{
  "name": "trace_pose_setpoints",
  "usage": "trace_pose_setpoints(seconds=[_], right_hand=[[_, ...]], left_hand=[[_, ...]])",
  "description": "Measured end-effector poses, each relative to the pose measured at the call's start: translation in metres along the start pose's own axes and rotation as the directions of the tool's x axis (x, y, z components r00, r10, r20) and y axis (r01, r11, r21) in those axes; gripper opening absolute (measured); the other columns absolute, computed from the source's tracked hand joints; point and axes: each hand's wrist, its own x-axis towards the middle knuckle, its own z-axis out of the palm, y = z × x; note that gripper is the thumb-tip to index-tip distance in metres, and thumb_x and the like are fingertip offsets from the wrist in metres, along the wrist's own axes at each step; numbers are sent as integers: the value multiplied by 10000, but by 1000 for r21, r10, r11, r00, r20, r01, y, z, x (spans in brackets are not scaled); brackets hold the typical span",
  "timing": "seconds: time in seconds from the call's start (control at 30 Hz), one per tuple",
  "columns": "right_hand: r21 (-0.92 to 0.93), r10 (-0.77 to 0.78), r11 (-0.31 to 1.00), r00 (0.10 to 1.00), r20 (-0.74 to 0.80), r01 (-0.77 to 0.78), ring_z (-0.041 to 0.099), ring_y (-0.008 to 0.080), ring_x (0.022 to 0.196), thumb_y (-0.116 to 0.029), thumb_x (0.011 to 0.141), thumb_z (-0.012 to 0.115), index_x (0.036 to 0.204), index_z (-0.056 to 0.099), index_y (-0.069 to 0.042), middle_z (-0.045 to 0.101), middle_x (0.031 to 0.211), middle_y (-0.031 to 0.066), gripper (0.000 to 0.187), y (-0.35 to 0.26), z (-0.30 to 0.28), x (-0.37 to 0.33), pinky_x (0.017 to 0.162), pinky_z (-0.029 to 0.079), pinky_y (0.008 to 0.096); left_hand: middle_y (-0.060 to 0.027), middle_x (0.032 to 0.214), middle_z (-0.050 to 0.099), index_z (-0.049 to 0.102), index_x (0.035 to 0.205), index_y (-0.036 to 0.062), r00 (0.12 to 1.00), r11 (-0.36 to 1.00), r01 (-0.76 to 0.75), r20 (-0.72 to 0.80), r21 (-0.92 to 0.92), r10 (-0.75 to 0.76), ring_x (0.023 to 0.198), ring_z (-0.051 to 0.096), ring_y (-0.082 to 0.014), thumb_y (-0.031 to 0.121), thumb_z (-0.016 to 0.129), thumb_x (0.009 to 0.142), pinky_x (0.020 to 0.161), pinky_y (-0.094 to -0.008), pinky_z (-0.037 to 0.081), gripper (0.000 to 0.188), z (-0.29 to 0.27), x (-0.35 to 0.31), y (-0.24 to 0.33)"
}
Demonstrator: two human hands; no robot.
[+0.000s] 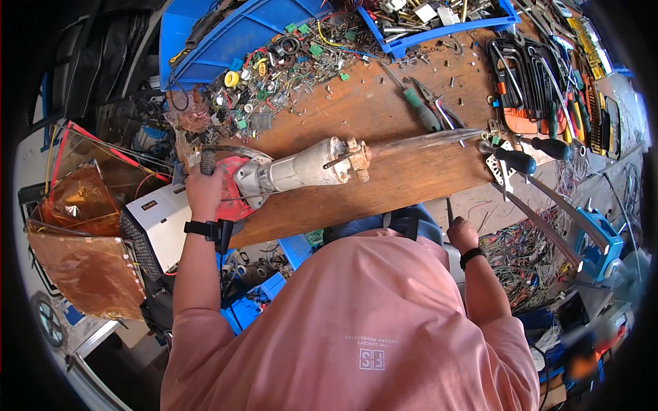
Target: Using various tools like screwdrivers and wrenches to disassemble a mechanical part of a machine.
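Observation:
A demolition hammer [305, 168] with a red rear housing and a worn silver barrel lies across the wooden bench. Its rusty front collar points right, and a long grey pointed bit [428, 142] stretches on from there. My left hand [204, 195] is closed at the hammer's rear end, beside a dark ribbed piece [208, 161]; the fingers are partly hidden. Low at the bench's front edge, my right hand [463, 234] is closed on a thin dark rod [449, 210] that sticks up from the fist. Most of that rod is covered by the hand.
Small screws and parts [274, 82] are heaped along the back near blue bins [240, 34]. A green-handled screwdriver [421, 108] and pliers [432, 96] lie behind the bit. Hex keys [521, 75] and black-handled screwdrivers [517, 161] are at right. A white box [161, 222] stands left.

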Motion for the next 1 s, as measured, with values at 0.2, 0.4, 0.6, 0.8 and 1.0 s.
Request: trace_pose_setpoints(seconds=[0.2,0.4,0.6,0.8,1.0], right_hand=[[414,-438,770,874,-210,486,586,353,727,-253,706,632,843,635,-58,612,764,179,238,-27,-70,-46,653,471,402],[282,-619,517,581,-529,808,551,340,895,-202,664,691,977,578,-13,560,963,180,383,-135,-148,-109,769,457,373],[14,-693,337,258,-673,941,517,353,967,-299,700,680,1085,527,-15,535,1064,199,502,-226,-163,-110,841,428,377],[516,-555,418,660,-507,748,550,366,616,-336,844,528,694,581,10,550,591,193,381,-265,-160,-111,628,437,405],[219,-529,499,495,-689,838,561,382,798,-341,744,637,976,590,2,589,799,241,416,-277,-151,-113,762,449,397]], left_hand=[[-219,758,601,567,822,-26,984,971,153,117,-184,-133,682,600,-349,245,604,690,623,-412,471,304,-6,-3,3],[-98,669,575,536,855,26,862,521,446,506,-728,-31,458,533,-193,228,575,764,431,-310,452,225,-8,4,-19],[-58,673,538,520,1047,15,697,28,697,686,-716,206,496,503,-154,357,495,851,442,-251,423,396,-1,12,-50],[-56,695,523,508,910,32,688,-214,722,654,-658,314,522,488,-143,337,479,856,430,-260,397,311,7,5,-36],[-81,718,554,504,867,64,647,-325,762,662,-560,378,496,462,-138,225,553,819,476,-258,389,175,14,8,-59]])
